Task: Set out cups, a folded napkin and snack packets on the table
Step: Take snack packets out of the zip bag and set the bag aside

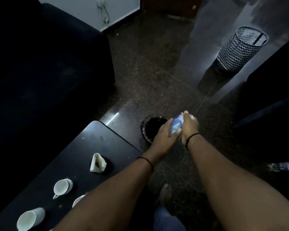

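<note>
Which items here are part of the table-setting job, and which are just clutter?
Job items:
- white cups on the dark table
- folded napkin on the table
- snack packet, held by left hand and right hand

Just around:
- small black bin on the floor
- zigzag-patterned basket
- dark sofa

glossy stone floor (157, 77), matt table (83, 147)
</note>
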